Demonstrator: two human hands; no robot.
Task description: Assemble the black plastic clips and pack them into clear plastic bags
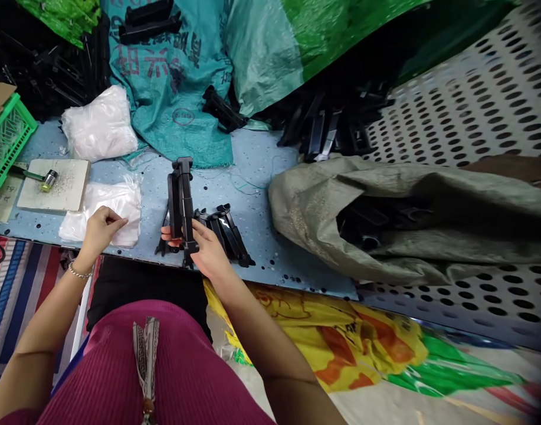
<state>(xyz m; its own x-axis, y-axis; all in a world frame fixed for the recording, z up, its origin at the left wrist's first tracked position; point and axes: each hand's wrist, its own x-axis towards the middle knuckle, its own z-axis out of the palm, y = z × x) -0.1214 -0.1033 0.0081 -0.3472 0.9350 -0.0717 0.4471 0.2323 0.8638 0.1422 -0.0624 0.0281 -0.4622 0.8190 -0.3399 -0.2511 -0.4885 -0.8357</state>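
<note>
My right hand (206, 248) grips a long black plastic part (182, 198) and holds it upright over the blue table (256, 171). Beside it, a few more black parts (228, 230) lie in a row near the table's front edge. My left hand (99, 227) rests with curled fingers on a stack of clear plastic bags (106, 206), pinching at the top bag. A bracelet sits on that wrist.
A grey sack (385, 206) holding black parts lies at the right. At the back are teal and green sacks (186, 77), more black parts (332, 124) and a white bag bundle (99, 124). A hammer (40, 176) lies on a board (53, 186) beside a green crate (7, 139).
</note>
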